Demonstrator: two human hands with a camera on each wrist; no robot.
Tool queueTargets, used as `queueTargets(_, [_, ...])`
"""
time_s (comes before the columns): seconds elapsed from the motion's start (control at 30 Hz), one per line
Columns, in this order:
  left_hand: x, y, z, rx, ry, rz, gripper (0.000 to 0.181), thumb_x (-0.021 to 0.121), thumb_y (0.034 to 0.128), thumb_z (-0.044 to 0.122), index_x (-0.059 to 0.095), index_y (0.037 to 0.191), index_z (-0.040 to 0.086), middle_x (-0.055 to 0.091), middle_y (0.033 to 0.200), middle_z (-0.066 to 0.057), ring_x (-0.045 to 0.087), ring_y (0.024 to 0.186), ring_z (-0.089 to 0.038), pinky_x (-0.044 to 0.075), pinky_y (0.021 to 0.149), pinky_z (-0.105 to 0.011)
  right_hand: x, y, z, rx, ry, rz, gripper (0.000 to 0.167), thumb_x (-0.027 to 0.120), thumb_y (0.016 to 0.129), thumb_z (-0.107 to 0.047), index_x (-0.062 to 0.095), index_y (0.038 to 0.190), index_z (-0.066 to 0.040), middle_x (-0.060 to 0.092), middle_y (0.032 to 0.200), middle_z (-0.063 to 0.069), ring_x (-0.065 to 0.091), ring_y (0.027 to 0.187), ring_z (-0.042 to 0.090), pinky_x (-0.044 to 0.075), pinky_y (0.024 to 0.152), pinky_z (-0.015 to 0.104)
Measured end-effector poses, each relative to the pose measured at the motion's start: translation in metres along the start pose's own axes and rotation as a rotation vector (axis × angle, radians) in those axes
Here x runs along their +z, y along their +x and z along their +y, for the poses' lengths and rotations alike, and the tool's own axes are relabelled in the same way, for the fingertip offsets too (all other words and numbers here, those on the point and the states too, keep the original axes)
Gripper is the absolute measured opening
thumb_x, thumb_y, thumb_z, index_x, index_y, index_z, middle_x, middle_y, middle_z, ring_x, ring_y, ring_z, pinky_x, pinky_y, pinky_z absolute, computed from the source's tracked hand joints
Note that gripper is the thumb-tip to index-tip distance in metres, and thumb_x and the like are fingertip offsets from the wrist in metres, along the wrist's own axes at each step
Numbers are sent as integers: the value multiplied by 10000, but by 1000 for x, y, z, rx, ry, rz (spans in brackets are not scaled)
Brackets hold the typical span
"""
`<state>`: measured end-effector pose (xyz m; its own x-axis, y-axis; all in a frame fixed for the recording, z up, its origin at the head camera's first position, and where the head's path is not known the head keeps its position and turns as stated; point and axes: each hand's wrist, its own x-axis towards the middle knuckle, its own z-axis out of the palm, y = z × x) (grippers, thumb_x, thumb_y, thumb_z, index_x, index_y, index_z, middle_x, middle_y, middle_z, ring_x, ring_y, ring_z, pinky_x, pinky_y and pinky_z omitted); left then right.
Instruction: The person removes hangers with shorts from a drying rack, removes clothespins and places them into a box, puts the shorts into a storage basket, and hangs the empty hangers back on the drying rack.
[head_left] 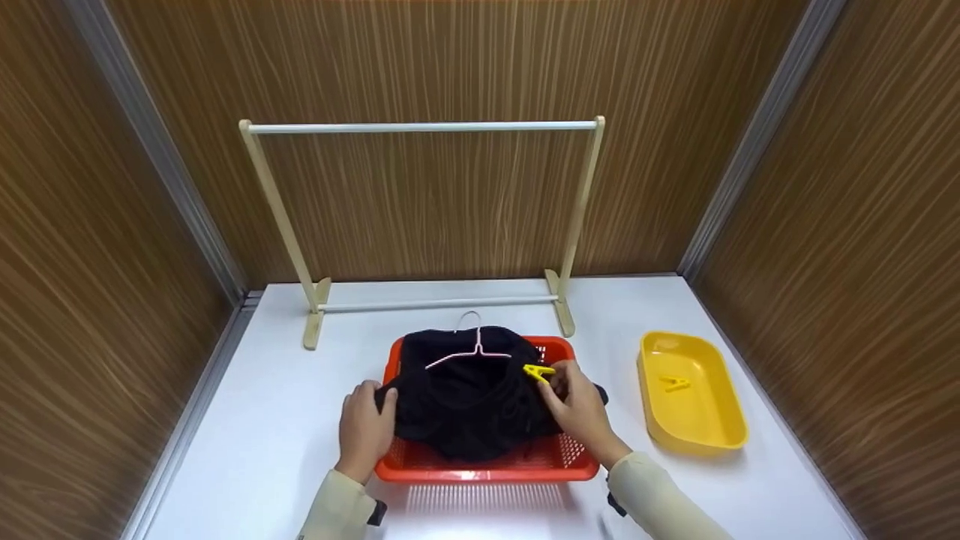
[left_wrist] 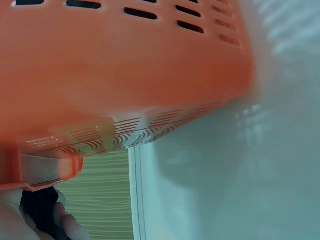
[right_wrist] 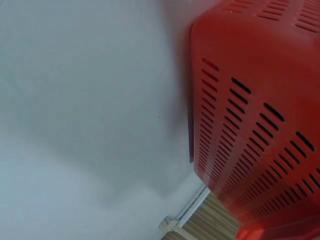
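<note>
Landmark: the red basket (head_left: 487, 475). Farthest left first: wooden rack (head_left: 424, 127) stands behind the basket, spread feet on the white table (head_left: 225, 457), likely so it stays upright; its top bar is bare. Left hand (head_left: 365, 427) is at the basket's left edge, pinching black cloth between thumb and fingers, probably to keep that side spread and steady. The black garment (head_left: 469, 420) lies bunched on top of the basket, filling most of it and overhanging the right rim; the basket seems to serve as a raised support. Pink hanger (head_left: 478, 349) sits over the basket's rear half, hook toward the rack, its arms apparently tucked under the cloth at both ends, which would explain why it lies centred. Right hand (head_left: 583, 412), over the basket's right side, grasps a yellow clip (head_left: 537, 372) by its handle end, nose pointed at the garment by the hanger's right end; can't tell if it bites cloth. Yellow tray (head_left: 701, 412) stands right of the basket, apart from it, holding a second clip (head_left: 675, 384), presumably kept within right-hand reach.
</note>
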<state>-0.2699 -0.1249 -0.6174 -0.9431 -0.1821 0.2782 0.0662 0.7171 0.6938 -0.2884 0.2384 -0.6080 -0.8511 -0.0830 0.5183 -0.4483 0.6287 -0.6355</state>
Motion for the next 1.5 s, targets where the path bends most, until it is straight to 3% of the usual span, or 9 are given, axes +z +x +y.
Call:
queueTargets(0.47, [-1, 0, -1, -26, -11, -10, 320, 610, 1040, 298, 621, 1165, 4, 676, 1071, -148, 592, 959, -324, 480, 884, -496, 0, -2, 1, 52, 50, -5, 240, 690, 951, -99, 564, 1154, -80, 565, 869, -41, 536, 742, 122, 461, 654, 280])
queueTargets(0.73, [-1, 8, 3, 5, 4, 5, 320, 605, 1040, 301, 616, 1148, -1, 677, 1082, -175, 599, 969, -372, 472, 885, -508, -2, 2, -1, 38, 39, 24, 254, 681, 910, -49, 569, 1137, -66, 595, 881, -32, 537, 723, 115, 453, 637, 267])
queueTargets(1.07, [-2, -1, -1, -33, 10, -18, 338, 595, 1047, 303, 609, 1180, -7, 670, 1115, -183, 591, 987, -362, 469, 891, -511, 1, -1, -3, 57, 52, 5, 269, 674, 914, -44, 567, 1160, -70, 617, 922, -13, 545, 751, 122, 462, 669, 276])
queueTargets(1.5, [-2, -1, -2, -28, -13, -21, 320, 594, 1051, 285, 605, 1188, -4, 666, 1106, -178, 584, 981, -355, 469, 891, -512, 0, -2, -3, 72, 31, 6, 275, 663, 932, -53, 573, 1190, -24, 617, 949, 4, 562, 789, 143, 479, 689, 302])
